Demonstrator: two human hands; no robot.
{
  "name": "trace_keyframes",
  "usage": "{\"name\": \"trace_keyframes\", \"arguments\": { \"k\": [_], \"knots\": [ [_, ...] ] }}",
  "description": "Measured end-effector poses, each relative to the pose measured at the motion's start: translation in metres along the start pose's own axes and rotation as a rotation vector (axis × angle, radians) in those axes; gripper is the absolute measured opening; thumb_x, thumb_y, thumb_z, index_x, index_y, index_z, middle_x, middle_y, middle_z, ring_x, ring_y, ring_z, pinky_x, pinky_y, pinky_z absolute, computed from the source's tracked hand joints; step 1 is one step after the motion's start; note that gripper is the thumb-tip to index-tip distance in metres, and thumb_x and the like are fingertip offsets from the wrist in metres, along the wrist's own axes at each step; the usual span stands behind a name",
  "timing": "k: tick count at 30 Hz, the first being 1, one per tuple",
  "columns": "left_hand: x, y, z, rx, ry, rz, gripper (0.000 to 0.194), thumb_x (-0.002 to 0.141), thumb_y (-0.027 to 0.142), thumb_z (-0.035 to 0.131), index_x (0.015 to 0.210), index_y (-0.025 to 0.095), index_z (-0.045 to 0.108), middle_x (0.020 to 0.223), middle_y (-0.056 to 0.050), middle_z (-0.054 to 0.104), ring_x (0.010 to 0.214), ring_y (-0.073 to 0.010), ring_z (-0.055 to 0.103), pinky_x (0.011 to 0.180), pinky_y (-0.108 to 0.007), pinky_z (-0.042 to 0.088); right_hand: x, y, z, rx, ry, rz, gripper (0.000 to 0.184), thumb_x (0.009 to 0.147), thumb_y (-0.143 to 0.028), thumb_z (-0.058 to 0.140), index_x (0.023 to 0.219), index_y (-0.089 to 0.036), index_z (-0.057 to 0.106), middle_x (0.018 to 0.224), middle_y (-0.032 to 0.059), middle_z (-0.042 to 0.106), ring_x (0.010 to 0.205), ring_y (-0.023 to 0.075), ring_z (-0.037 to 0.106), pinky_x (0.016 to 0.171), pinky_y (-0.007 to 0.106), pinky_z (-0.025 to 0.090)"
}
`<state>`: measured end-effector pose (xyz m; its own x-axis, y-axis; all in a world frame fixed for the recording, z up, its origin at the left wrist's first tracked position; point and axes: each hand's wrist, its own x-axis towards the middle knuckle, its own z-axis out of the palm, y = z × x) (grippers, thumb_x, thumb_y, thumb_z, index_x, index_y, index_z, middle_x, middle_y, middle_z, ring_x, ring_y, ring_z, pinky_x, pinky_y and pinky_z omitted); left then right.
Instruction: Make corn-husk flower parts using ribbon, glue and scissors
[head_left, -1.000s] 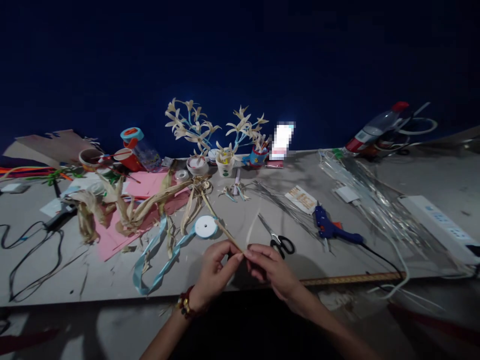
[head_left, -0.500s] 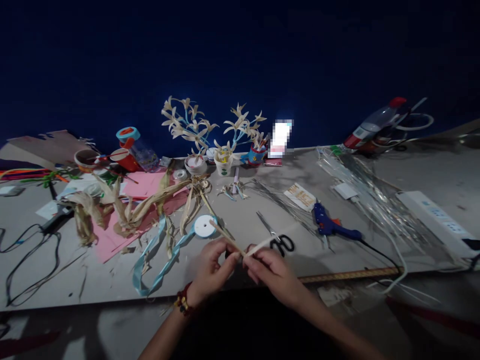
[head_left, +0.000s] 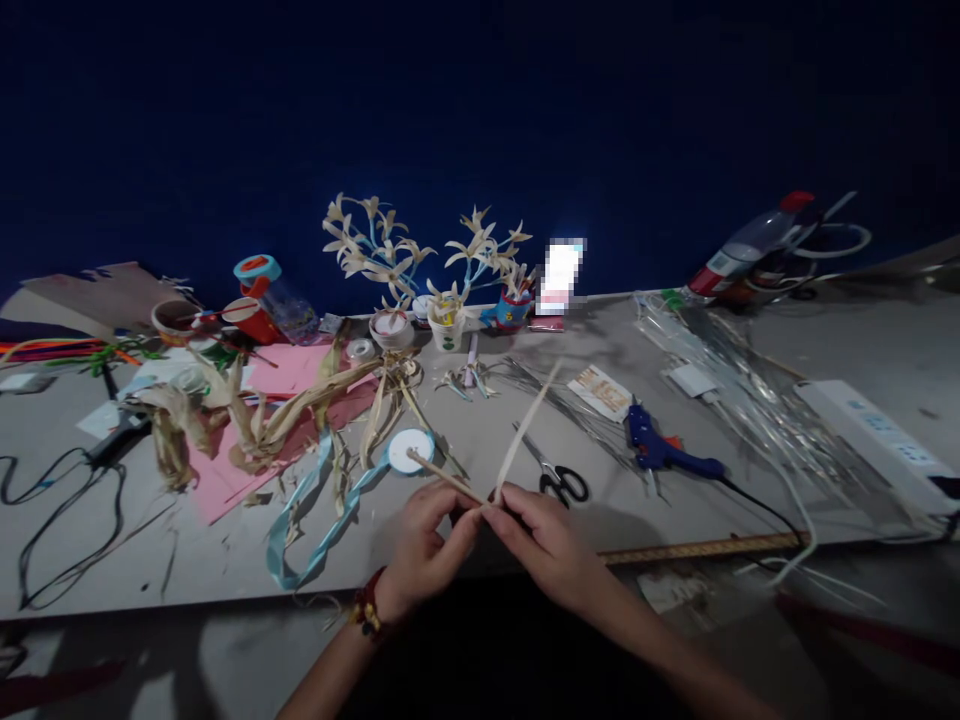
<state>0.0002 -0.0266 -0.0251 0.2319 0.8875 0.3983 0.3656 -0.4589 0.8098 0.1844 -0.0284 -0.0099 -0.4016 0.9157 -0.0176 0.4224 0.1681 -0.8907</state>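
Observation:
Over the front of the table, my left hand pinches a thin tan stick that slants up and left across the spool. My right hand is closed on a pale strip of dried husk, which rises up and right past the scissors. Both hands' fingertips meet where stick and strip cross; whether the strip winds round the stick is hidden. Just beyond them lies a white spool with light blue ribbon. Black-handled scissors rest beyond my right hand.
Dried corn husks cover pink paper on the left. Husk flowers stand in cups at the back. On the right are a blue glue gun, wires, a power strip and a bottle.
The pale strip has swung out from beside my right hand and now stands up to the right. The stick's far end has shifted slightly left and down over the spool.

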Motion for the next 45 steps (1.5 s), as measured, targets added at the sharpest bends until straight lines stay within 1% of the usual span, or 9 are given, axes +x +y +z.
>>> {"name": "trace_keyframes", "arguments": {
  "k": [3, 10, 18, 22, 28, 31, 37, 41, 45],
  "knots": [
    [-0.002, -0.005, 0.003, -0.059, 0.000, 0.004, 0.014, 0.093, 0.023, 0.057, 0.081, 0.019, 0.063, 0.074, -0.002, 0.067, 0.072, -0.0172, 0.062, 0.069, -0.027, 0.047, 0.001, 0.001, 0.001, 0.098, 0.012, 0.027, 0.044, 0.101, -0.049, 0.045, 0.067, -0.020, 0.047, 0.061, -0.0043, 0.045, 0.059, 0.0121, 0.044, 0.057, 0.025, 0.031],
    [-0.004, -0.017, 0.009, -0.303, -0.004, 0.035, 0.022, 0.095, 0.032, 0.058, 0.077, 0.019, 0.062, 0.070, -0.002, 0.065, 0.067, -0.0161, 0.060, 0.064, -0.027, 0.045, 0.002, 0.001, -0.003, 0.813, -0.202, 0.379, 0.049, 0.083, -0.062, 0.068, 0.067, -0.016, 0.060, 0.055, -0.0052, 0.048, 0.044, 0.0057, 0.034, 0.042, 0.020, 0.022],
    [-0.009, -0.027, 0.020, -0.479, 0.015, -0.047, 0.033, 0.092, 0.041, 0.061, 0.068, 0.019, 0.058, 0.060, 0.001, 0.056, 0.059, -0.0141, 0.053, 0.059, -0.027, 0.044, 0.000, 0.005, -0.013, 1.094, -0.332, 0.489, 0.044, 0.080, -0.054, 0.074, 0.066, -0.014, 0.063, 0.039, -0.0094, 0.040, 0.033, 0.0028, 0.020, 0.037, 0.019, 0.012],
    [-0.007, -0.030, 0.019, -0.507, -0.011, -0.060, 0.029, 0.094, 0.037, 0.060, 0.072, 0.019, 0.060, 0.064, 0.000, 0.059, 0.064, -0.0150, 0.057, 0.064, -0.028, 0.047, 0.000, 0.008, -0.015, 0.981, -0.252, 0.433, 0.046, 0.082, -0.056, 0.072, 0.067, -0.014, 0.063, 0.043, -0.0076, 0.043, 0.037, 0.0039, 0.027, 0.039, 0.019, 0.014],
    [0.008, -0.019, 0.005, -0.328, -0.155, 0.041, 0.030, 0.092, 0.045, 0.062, 0.107, 0.019, 0.065, 0.106, -0.012, 0.067, 0.103, -0.0263, 0.061, 0.093, -0.043, 0.049, 0.001, 0.006, -0.016, 0.677, -0.151, 0.267, 0.051, 0.084, -0.066, 0.065, 0.071, -0.016, 0.063, 0.051, -0.0054, 0.046, 0.045, 0.0073, 0.036, 0.042, 0.020, 0.020],
    [0.015, -0.011, 0.005, -0.298, -0.099, 0.106, 0.014, 0.096, 0.032, 0.060, 0.094, 0.020, 0.066, 0.092, -0.006, 0.066, 0.093, -0.0209, 0.062, 0.103, -0.047, 0.045, 0.000, 0.006, -0.014, 0.620, -0.157, 0.226, 0.051, 0.088, -0.064, 0.062, 0.072, -0.016, 0.065, 0.050, -0.0051, 0.046, 0.046, 0.0081, 0.038, 0.044, 0.021, 0.022],
    [0.016, -0.014, 0.010, -0.449, -0.075, 0.137, 0.017, 0.094, 0.033, 0.063, 0.082, 0.022, 0.067, 0.080, -0.003, 0.069, 0.086, -0.0206, 0.065, 0.106, -0.057, 0.043, -0.001, 0.001, -0.014, 0.871, -0.228, 0.392, 0.048, 0.080, -0.059, 0.073, 0.067, -0.014, 0.064, 0.059, -0.0016, 0.056, 0.043, 0.0050, 0.037, 0.041, 0.020, 0.020],
    [0.013, -0.024, 0.013, -0.565, -0.059, 0.131, 0.018, 0.094, 0.034, 0.064, 0.081, 0.022, 0.067, 0.080, -0.002, 0.068, 0.085, -0.0195, 0.065, 0.106, -0.057, 0.043, 0.000, 0.000, -0.014, 0.925, -0.288, 0.446, 0.048, 0.080, -0.059, 0.072, 0.064, -0.014, 0.062, 0.049, -0.0055, 0.047, 0.039, 0.0045, 0.031, 0.039, 0.020, 0.016],
    [0.013, -0.025, 0.009, -0.501, -0.123, 0.087, 0.016, 0.094, 0.037, 0.063, 0.091, 0.022, 0.067, 0.091, -0.005, 0.068, 0.094, -0.0219, 0.065, 0.111, -0.057, 0.038, 0.002, 0.003, -0.016, 0.716, -0.221, 0.294, 0.051, 0.085, -0.064, 0.065, 0.068, -0.016, 0.064, 0.050, -0.0052, 0.047, 0.042, 0.0070, 0.035, 0.043, 0.021, 0.022]
  ]
}}
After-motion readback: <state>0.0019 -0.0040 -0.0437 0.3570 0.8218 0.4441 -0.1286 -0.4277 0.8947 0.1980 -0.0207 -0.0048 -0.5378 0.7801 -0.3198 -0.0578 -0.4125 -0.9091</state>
